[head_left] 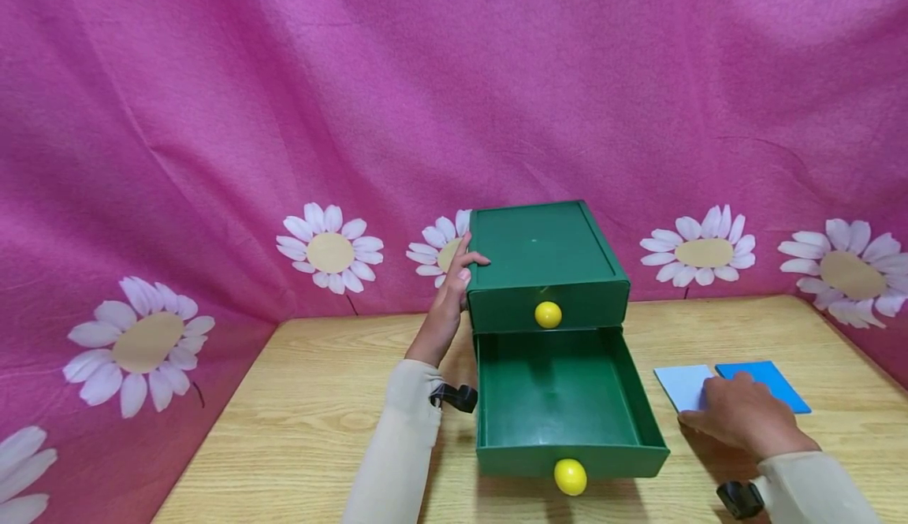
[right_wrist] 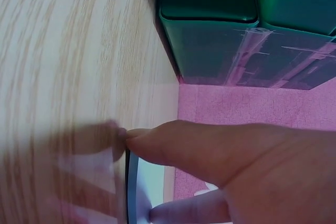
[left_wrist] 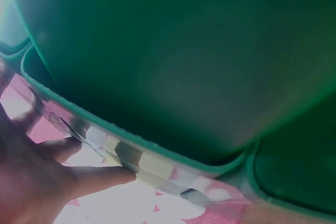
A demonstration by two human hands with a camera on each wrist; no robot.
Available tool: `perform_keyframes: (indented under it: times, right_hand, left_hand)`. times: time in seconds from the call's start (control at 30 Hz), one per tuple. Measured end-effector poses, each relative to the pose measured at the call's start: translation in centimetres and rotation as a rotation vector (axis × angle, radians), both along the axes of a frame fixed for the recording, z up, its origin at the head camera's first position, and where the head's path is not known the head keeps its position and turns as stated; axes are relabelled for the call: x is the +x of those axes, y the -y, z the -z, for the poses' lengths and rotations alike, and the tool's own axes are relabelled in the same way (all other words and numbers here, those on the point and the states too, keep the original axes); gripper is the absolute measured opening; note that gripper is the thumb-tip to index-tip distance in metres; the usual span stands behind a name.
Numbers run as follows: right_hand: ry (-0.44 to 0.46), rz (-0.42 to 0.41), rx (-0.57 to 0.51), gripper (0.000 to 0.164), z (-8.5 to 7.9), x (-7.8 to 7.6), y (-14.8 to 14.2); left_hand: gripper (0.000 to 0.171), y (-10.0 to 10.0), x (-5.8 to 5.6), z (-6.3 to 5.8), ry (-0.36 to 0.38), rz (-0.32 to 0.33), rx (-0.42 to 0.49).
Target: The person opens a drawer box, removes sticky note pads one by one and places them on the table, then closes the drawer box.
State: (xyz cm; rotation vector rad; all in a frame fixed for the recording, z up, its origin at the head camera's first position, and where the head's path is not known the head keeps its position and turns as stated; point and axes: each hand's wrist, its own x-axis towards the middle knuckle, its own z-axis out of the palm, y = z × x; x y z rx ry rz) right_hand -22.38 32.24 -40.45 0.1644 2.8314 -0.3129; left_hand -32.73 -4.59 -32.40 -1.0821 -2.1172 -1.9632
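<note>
From my head, my wide left grip [head_left: 447, 295] sits at nine o'clock of the green drawer unit [head_left: 542, 244], the light-blue card [head_left: 682, 386] at four. From my left wrist, spread fingers [left_wrist: 102, 180] likely brace the unit; from my right, my right grip [right_wrist: 252, 166] touches the card, whether pinching I can't tell.

Plain pale beige sleeves cover the arms; the left sleeve [head_left: 393, 449] creases near its cuff edge, and the right sleeve [head_left: 812, 488] ends at the wrist. Just beyond the left cuff edge, the left wrist device [head_left: 463, 399] is black, with a rounded block. The right wrist device [head_left: 740, 500] is likewise black and blocky. Both hands [head_left: 745, 414] are bare.
</note>
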Motion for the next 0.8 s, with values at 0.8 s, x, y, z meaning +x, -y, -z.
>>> perform_keyframes:
  times: [0.8]
  right_hand:
    - [-0.159,0.001,-0.05,0.082,-3.2,0.8,1.3]
  left_hand:
    - [0.044,-0.2,-2.4,2.4,-0.018,-0.034,0.023]
